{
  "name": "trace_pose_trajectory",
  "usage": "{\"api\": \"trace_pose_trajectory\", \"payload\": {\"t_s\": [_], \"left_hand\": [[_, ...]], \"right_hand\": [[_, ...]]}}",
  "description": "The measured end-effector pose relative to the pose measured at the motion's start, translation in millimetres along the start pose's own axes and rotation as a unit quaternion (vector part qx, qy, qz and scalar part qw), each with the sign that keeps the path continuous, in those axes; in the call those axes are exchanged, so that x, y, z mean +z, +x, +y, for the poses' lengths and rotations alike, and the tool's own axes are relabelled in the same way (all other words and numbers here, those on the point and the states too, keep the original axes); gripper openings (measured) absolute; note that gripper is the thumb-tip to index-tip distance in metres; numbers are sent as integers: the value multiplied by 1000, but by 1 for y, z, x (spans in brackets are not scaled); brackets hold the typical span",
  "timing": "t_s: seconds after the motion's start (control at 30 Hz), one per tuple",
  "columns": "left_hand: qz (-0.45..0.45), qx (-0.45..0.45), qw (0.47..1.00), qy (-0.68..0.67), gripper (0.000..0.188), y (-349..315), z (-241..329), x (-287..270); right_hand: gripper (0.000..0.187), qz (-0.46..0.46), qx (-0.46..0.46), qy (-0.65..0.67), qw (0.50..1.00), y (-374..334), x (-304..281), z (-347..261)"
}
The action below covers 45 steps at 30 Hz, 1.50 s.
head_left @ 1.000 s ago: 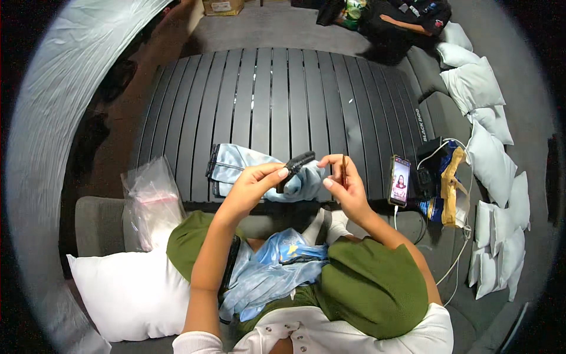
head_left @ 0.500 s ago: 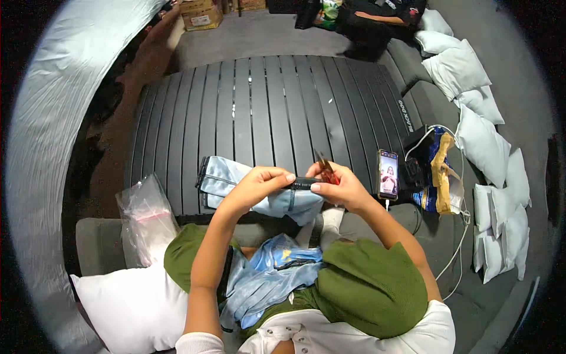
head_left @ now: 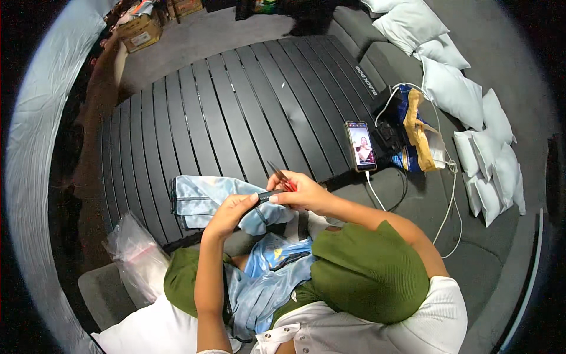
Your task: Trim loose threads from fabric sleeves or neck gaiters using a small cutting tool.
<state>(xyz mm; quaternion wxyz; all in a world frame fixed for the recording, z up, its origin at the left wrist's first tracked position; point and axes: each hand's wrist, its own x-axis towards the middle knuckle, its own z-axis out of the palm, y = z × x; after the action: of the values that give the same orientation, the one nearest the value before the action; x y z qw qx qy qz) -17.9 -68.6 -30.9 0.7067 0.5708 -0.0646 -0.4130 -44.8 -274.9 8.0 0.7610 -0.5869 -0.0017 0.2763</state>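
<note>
A light blue mottled cloth piece [head_left: 203,192] with a black band [head_left: 266,196] lies partly on the table edge and hangs toward my lap. My left hand [head_left: 226,215] pinches one part of the band between thumb and fingers. Close beside it, my right hand [head_left: 306,193] pinches the band with its thumb while also holding small red-handled scissors [head_left: 288,183]. Their dark blades point up and away from the cloth. Over my lap lies another light blue cloth [head_left: 259,295] with a yellow and blue print.
Before me stands a black slatted table [head_left: 236,118]. A lit phone [head_left: 361,144] with a white cable [head_left: 377,192] rests at its right edge, beside a blue and yellow bag [head_left: 415,133]. Clear plastic bags [head_left: 135,253] lie at left. White pillows [head_left: 451,88] line the grey sofa.
The view has swung and tilted, so the table and phone appear turned. Both hands keep hold of the band, which now slants, and the scissors stay in my right hand.
</note>
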Motion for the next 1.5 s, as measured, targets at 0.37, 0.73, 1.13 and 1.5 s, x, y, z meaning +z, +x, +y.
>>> {"api": "trace_pose_trajectory", "payload": {"t_s": [0.37, 0.73, 1.13, 1.5], "left_hand": [[2, 29, 999, -32, 29, -36, 34, -8], [116, 100, 952, -263, 31, -56, 36, -32], [33, 101, 994, -26, 26, -51, 38, -64], [68, 137, 987, -56, 32, -59, 46, -47]], "right_hand": [[41, -245, 29, -343, 907, 16, -53, -64], [36, -76, 54, -44, 995, 9, -61, -82], [27, -95, -15, 110, 989, 10, -39, -77], [27, -74, -48, 123, 988, 7, -45, -73]]}}
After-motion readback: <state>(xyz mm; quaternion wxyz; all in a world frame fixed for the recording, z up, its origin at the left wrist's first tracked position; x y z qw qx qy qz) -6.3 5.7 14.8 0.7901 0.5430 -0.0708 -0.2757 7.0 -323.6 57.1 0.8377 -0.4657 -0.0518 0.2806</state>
